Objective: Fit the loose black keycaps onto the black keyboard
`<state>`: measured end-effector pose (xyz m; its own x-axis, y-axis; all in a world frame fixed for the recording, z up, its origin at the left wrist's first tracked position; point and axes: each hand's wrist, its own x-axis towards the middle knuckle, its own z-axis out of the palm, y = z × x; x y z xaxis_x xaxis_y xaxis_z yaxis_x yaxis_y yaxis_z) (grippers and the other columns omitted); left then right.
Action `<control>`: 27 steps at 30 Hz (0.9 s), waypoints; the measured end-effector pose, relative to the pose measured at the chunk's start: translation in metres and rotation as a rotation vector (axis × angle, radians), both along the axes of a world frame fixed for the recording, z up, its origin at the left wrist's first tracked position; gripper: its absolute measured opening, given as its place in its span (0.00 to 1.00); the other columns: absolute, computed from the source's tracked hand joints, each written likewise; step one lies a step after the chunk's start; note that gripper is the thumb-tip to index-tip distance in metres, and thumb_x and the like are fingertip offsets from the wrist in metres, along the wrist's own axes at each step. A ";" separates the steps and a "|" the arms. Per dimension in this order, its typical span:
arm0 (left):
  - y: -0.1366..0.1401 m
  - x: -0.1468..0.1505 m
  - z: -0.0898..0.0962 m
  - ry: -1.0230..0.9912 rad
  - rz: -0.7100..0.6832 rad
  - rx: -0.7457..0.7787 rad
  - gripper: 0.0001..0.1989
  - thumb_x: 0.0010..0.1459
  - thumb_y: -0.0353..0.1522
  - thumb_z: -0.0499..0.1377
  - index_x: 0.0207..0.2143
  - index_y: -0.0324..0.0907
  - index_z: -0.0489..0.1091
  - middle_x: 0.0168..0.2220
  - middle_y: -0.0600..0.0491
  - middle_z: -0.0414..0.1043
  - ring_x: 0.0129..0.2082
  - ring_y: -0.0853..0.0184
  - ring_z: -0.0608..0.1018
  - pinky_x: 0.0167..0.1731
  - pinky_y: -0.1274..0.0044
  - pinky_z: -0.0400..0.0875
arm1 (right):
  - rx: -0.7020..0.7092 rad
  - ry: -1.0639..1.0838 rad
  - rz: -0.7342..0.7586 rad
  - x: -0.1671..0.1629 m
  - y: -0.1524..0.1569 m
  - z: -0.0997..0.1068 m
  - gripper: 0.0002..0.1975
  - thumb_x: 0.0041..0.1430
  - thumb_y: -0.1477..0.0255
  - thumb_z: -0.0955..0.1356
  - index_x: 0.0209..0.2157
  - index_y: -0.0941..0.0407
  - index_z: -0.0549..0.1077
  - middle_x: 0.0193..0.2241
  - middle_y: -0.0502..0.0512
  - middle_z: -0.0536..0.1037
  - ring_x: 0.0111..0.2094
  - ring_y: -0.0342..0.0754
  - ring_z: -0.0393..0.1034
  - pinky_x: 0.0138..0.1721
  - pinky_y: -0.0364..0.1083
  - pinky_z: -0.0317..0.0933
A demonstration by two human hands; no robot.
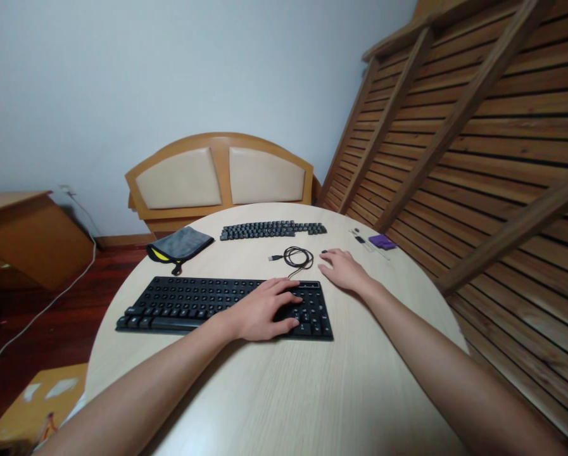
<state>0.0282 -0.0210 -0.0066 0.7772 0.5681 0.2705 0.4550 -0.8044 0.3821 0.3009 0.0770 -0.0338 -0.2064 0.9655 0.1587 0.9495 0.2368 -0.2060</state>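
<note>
The black full-size plastic keyboard [189, 294] lies on the round pale wood-grain table [284, 392], directly under the person's left hand [263, 310] and to the left of, and slightly nearer the person than, the right hand [344, 269]. The left hand is the closer one: it rests loosely spread over the number-pad end, grasping nothing. The right hand sits on the tabletop beyond the keyboard's right end, fingers half curled by a tiny dark piece [324, 252]; whether they pinch it is too small to tell. The keyboard's long axis runs left to right across the person, space-bar edge facing them, number pad rightmost. Beyond it, the band of loose black keycaps [265, 230] runs roughly parallel.
</note>
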 end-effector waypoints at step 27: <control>0.000 -0.001 -0.002 0.029 0.008 0.014 0.21 0.63 0.40 0.59 0.57 0.43 0.67 0.65 0.43 0.59 0.65 0.52 0.62 0.62 0.56 0.59 | -0.049 0.127 0.212 0.013 -0.027 0.030 0.10 0.62 0.69 0.68 0.44 0.54 0.78 0.43 0.57 0.81 0.43 0.54 0.74 0.43 0.49 0.63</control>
<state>0.0275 -0.0207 -0.0089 0.7801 0.5708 0.2563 0.4722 -0.8058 0.3575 0.3141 0.0499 -0.0037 -0.3864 0.9100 0.1503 0.8456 0.4145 -0.3364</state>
